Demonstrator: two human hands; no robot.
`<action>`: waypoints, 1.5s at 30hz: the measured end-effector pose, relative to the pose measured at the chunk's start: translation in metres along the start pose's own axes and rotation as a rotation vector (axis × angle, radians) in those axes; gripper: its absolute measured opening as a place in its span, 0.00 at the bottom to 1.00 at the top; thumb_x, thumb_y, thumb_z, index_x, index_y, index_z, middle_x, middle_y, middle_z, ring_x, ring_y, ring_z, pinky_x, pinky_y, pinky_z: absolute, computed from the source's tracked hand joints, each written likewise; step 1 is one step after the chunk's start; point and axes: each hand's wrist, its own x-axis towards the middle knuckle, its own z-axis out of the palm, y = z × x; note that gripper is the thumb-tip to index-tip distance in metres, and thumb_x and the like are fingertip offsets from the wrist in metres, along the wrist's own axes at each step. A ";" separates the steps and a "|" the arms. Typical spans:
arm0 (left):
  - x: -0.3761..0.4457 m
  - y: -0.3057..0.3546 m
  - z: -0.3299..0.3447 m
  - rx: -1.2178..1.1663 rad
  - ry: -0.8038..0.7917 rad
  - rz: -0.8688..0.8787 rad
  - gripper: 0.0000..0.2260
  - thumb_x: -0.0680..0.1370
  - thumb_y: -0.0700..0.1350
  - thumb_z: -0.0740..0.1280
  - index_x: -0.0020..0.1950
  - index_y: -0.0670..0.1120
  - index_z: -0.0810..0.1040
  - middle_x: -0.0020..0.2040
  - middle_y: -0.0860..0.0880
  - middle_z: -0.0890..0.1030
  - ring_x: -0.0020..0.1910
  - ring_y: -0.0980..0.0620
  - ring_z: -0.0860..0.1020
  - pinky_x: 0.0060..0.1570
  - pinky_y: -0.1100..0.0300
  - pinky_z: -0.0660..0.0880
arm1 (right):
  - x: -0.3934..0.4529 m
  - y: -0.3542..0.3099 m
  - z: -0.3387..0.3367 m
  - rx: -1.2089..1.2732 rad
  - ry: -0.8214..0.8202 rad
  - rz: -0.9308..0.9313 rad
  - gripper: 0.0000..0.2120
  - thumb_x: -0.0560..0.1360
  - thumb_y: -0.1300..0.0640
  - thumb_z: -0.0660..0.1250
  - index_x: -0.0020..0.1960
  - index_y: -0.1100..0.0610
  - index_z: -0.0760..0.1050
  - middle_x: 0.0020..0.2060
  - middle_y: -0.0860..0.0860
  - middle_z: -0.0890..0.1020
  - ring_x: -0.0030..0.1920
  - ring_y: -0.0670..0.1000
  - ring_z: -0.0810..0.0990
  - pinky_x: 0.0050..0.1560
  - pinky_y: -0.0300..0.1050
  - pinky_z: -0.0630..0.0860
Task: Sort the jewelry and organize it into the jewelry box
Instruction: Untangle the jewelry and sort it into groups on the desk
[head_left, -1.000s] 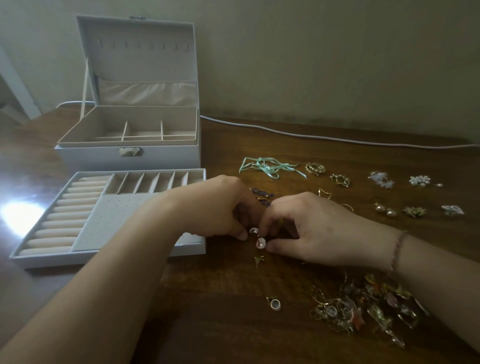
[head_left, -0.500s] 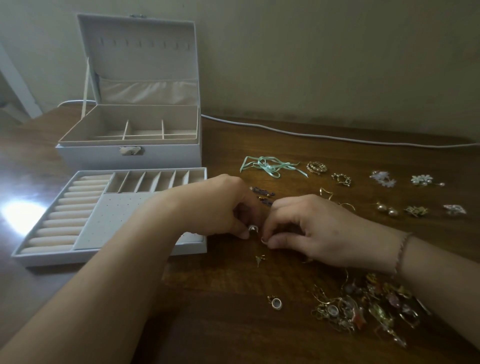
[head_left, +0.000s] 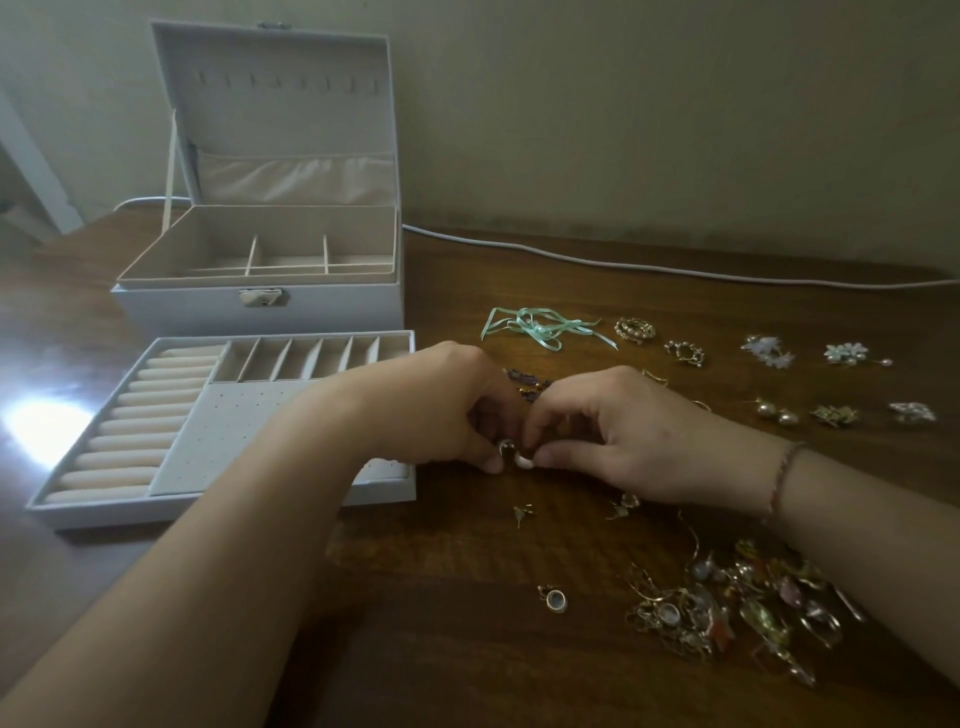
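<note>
Since a second ago my hands have barely shifted; the two small white earrings that hung below my fingertips are now drawn up between them, and a little gold piece (head_left: 625, 505) shows by my right wrist. Nearest me, a tangled pile (head_left: 727, 613) of gold jewelry lies at the right, with a single round earring (head_left: 555, 599) apart to its left and a tiny stud (head_left: 522, 513) beyond that. My left hand (head_left: 441, 410) pinches one white earring (head_left: 505, 447) with curled fingers; my right hand (head_left: 618, 431) pinches the other (head_left: 523, 461), the two pieces just beside each other over the table (head_left: 467, 649). My left forearm crosses the tray (head_left: 171, 504), which lies flat with its ring rolls and slots. Farther off sit a mint ribbon (head_left: 540, 327), two gold brooches (head_left: 635, 330), pearl studs (head_left: 776, 411) and flower pieces (head_left: 845, 353). Farthest back, the box (head_left: 260, 306) stands open, lid upright, and a white cable (head_left: 675, 269) runs along the wall.
</note>
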 end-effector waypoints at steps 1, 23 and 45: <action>0.000 0.000 0.000 -0.007 0.001 0.001 0.09 0.72 0.50 0.76 0.51 0.57 0.83 0.41 0.59 0.79 0.39 0.64 0.76 0.36 0.72 0.70 | 0.000 0.001 -0.001 0.010 0.011 0.013 0.05 0.74 0.50 0.70 0.50 0.44 0.80 0.42 0.40 0.80 0.42 0.42 0.78 0.43 0.43 0.77; -0.008 0.009 -0.001 -0.079 -0.092 0.108 0.12 0.75 0.51 0.73 0.56 0.62 0.80 0.53 0.62 0.77 0.46 0.58 0.76 0.48 0.58 0.77 | -0.074 0.001 -0.034 -0.073 0.252 -0.017 0.10 0.73 0.40 0.61 0.49 0.40 0.78 0.47 0.34 0.79 0.45 0.40 0.79 0.47 0.35 0.75; 0.001 0.008 0.006 0.042 0.086 0.069 0.17 0.75 0.36 0.66 0.52 0.58 0.81 0.47 0.61 0.78 0.46 0.60 0.77 0.41 0.70 0.73 | -0.080 -0.003 0.000 -0.243 0.120 0.071 0.15 0.75 0.43 0.65 0.61 0.38 0.73 0.52 0.34 0.75 0.54 0.39 0.71 0.54 0.44 0.74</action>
